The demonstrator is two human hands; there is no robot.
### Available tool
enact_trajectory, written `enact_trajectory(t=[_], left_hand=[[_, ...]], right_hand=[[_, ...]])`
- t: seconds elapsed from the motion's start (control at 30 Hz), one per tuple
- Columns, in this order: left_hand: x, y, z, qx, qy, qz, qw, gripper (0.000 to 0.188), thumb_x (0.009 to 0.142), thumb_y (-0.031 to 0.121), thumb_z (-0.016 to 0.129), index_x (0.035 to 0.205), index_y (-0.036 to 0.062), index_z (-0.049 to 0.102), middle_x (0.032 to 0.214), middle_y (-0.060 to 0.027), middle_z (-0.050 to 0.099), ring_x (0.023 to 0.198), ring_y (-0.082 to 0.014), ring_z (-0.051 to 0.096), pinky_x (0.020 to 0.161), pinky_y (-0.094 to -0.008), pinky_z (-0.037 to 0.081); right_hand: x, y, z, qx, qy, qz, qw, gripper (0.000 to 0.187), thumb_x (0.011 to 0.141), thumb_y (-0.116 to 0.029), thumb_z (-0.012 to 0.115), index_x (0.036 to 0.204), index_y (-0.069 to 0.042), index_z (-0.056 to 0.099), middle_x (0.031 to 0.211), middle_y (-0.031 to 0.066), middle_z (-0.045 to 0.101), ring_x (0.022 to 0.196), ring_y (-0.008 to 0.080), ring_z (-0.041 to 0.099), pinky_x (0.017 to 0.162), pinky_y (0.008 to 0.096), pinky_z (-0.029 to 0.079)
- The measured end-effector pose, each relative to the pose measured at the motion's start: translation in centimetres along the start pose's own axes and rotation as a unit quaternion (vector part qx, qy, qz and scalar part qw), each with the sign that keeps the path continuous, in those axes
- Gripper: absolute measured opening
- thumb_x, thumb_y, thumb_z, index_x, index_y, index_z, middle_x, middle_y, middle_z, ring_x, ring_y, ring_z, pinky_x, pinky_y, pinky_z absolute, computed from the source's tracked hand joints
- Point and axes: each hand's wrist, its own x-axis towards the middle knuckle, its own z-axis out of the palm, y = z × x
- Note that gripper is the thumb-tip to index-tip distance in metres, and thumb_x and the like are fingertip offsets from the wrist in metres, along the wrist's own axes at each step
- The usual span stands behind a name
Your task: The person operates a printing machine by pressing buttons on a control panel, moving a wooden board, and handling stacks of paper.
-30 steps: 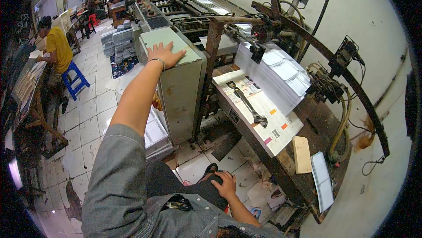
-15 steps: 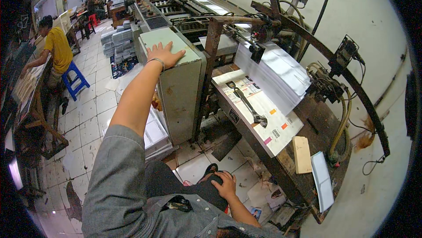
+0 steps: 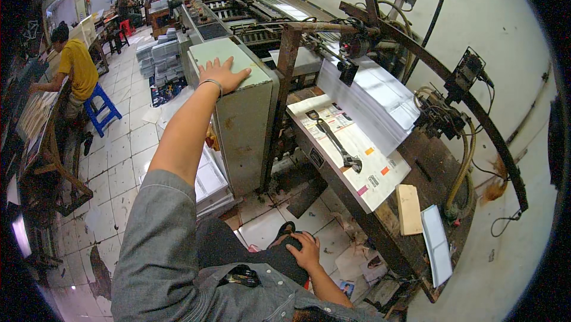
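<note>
My left hand lies flat with its fingers spread on the pale green top of a metal machine cabinet. My right hand rests on my knee, fingers loosely extended and holding nothing. To the right of the cabinet, an adjustable wrench lies on a printed sheet that covers part of a dark feed table. Behind the wrench stands a tall stack of white paper. A light wooden block and a narrow pale stack of paper lie near the table's close end.
A printing machine stretches away beyond the cabinet. A curved metal bar with hoses arches over the feed table. Paper stacks stand on the floor left of the cabinet. A person in yellow works at a table beside a blue stool.
Both my hands stay in place. The person in yellow has shifted an arm and turned the head away; a person at the back has moved slightly.
</note>
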Motion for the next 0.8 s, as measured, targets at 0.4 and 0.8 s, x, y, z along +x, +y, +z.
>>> enact_trajectory(t=[0.4, 0.8], left_hand=[[0.36, -0.10, 0.28, 0.007, -0.003, -0.003, 1.000, 0.098, 0.083, 0.087, 0.037, 0.159, 0.0253, 0.031, 0.164, -0.0211, 0.023, 0.151, -0.0441, 0.021, 0.122, -0.0596, 0.007], [0.06, 0.32, -0.07, 0.011, -0.009, -0.005, 1.000, 0.096, 0.084, 0.083, 0.040, 0.159, 0.0238, 0.032, 0.164, -0.0213, 0.025, 0.151, -0.0424, 0.022, 0.123, -0.0570, 0.008]], right_hand=[[-0.08, 0.08, 0.05, -0.001, 0.013, -0.012, 1.000, 0.054, 0.084, -0.050, 0.072, 0.128, -0.018, 0.068, 0.133, 0.0049, 0.065, 0.137, 0.0281, 0.047, 0.117, 0.0595, 0.019], [-0.22, -0.33, -0.26, 0.008, 0.003, 0.005, 1.000, 0.055, 0.084, -0.050, 0.071, 0.128, -0.018, 0.068, 0.135, 0.0061, 0.064, 0.139, 0.0286, 0.045, 0.118, 0.0604, 0.017]])
